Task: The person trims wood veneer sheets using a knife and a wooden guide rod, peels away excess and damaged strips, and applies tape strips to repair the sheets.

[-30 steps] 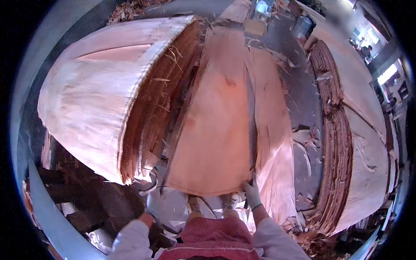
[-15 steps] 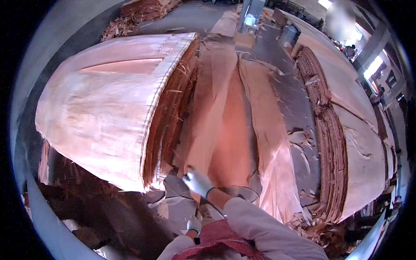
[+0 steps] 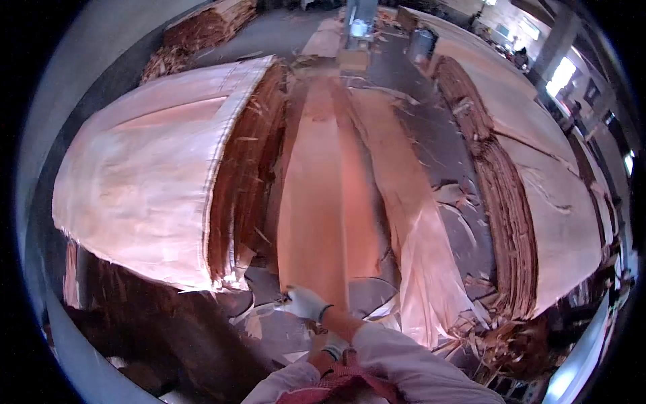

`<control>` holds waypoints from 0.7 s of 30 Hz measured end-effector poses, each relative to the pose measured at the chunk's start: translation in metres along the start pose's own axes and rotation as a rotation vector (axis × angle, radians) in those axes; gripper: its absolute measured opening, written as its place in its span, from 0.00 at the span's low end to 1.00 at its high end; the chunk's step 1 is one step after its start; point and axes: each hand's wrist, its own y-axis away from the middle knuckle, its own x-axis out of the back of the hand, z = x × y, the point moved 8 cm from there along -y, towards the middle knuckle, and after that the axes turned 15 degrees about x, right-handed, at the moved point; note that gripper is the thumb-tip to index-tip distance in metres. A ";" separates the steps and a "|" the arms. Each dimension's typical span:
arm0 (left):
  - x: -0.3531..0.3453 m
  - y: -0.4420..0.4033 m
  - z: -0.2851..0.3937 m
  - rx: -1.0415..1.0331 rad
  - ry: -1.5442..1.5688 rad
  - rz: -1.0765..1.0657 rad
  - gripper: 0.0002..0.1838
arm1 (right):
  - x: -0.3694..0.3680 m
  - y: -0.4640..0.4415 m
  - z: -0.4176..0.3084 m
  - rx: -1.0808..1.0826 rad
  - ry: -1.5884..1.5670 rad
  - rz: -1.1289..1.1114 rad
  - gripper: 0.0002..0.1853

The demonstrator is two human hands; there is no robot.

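A long, pale orange sheet of wood veneer (image 3: 313,202) stretches away in front of me over other veneer. My right hand (image 3: 304,304), in a white glove with dark fingertips, is closed at the near left corner of this sheet. A small dark bit shows at its fingertips, too small to name. Below my right forearm is my left hand (image 3: 332,346), also gloved and close to my body. Its fingers look curled, and what they hold is hidden. Another veneer strip (image 3: 397,168) lies to the right, its near end crumpled and lighter.
A tall veneer stack (image 3: 141,175) with a pale top stands at left. Another stack (image 3: 552,209) runs along the right side. Torn veneer scraps (image 3: 511,350) litter the floor at lower right. Farther off are a post (image 3: 362,20), a cardboard box (image 3: 353,60) and a dark bin (image 3: 422,44).
The upper veneer sheet, narrow and slanted before, now lies wider and straighter. My right hand has come down towards me; my left hand has moved right and sits under the right forearm.
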 end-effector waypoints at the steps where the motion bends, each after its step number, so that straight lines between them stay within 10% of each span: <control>1: 0.000 0.006 0.019 -0.041 0.000 0.019 0.15 | 0.018 0.020 0.017 0.015 -0.115 0.167 0.22; 4: -0.016 0.046 0.073 -0.140 -0.024 0.051 0.14 | 0.124 0.135 0.043 -0.133 -0.124 0.615 0.22; 9: -0.083 0.143 0.123 -0.089 0.121 -0.036 0.13 | 0.151 0.320 0.057 -0.501 0.270 0.570 0.14; 14: -0.177 0.244 0.164 -0.827 -0.253 0.320 0.13 | 0.146 0.463 0.033 -0.784 0.284 0.903 0.15; 19: -0.262 0.297 0.212 -0.450 -0.010 -0.832 0.15 | 0.200 0.614 0.018 -0.629 0.254 1.341 0.16; 21: -0.264 0.336 0.236 -0.808 -0.043 -0.940 0.16 | 0.228 0.678 0.012 -0.748 0.213 1.300 0.12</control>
